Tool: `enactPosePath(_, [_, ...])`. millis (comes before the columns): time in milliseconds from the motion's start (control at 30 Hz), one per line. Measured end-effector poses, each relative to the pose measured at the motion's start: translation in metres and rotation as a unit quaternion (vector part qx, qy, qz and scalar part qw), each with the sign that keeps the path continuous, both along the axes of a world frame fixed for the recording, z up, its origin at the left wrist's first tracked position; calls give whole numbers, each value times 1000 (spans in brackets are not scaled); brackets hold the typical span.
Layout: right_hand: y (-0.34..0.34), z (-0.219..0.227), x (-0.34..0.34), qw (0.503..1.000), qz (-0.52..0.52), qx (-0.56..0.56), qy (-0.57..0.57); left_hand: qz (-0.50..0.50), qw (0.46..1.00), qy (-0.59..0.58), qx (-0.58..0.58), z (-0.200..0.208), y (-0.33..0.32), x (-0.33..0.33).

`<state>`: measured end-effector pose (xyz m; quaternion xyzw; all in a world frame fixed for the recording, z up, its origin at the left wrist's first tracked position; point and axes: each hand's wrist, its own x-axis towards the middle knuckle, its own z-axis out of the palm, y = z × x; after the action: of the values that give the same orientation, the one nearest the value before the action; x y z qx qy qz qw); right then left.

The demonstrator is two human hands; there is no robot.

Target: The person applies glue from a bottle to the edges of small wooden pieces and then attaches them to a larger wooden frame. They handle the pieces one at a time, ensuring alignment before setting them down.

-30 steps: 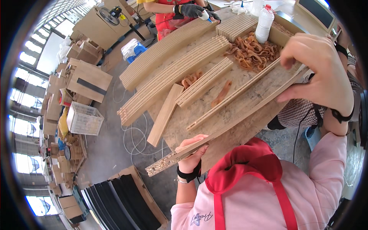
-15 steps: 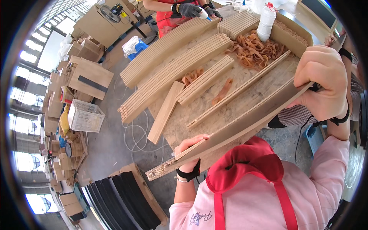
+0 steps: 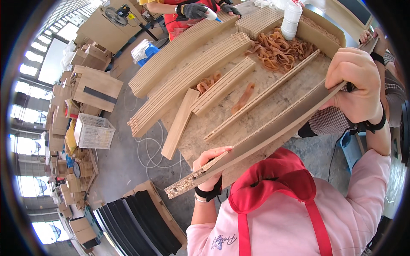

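A long, narrow wooden board [image 3: 277, 126] with a smooth grey-brown face slants across in front of me, held in both hands. My left hand [image 3: 209, 167] is closed round it near its rough, crumbly chipboard end. At the right, my right hand [image 3: 354, 83] grips it with fingers curled over the upper edge. Just beyond the board, a single thin strip [image 3: 260, 96] lies on the worktable [image 3: 273, 77]. Farther off lie a short bundle of strips [image 3: 224, 86], a loose plank [image 3: 181, 126] and longer grooved stacks [image 3: 192, 77].
A heap of brown rubber bands [image 3: 277, 51] lies by a white bottle [image 3: 290, 23] and a cardboard box [image 3: 314, 39]. Across the table, a person's gloved hand [image 3: 194, 11] holds a glue bottle [image 3: 211, 15]. At the right, another person's hands [image 3: 376, 38] hold a strip. A white crate [image 3: 96, 132] stands left.
The table and its stacks sit slightly farther left and up in the picture. My hands keep their grip on the board, nearly unmoved. The right-hand person's hands show more clearly now.
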<state>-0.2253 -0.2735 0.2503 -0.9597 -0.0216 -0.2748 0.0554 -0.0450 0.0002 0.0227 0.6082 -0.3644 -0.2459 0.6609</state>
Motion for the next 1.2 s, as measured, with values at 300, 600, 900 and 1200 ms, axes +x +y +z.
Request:
enactPosePath(300, [-9,-19,2,1000,13,3,-1,4,999,-42,14,10,-5,0])
enactPosePath(600, [-14,-35,-3,1000,-24,-3,7,-3,1000,-22,21,2,-6,-1])
enactPosePath(900, [-25,-35,-12,998,-26,-53,-21,21,996,-85,24,47,-3,3])
enactPosePath(1200, [32,-32,12,996,-26,-66,-58,99,982,-50,-153,94,-18,-17])
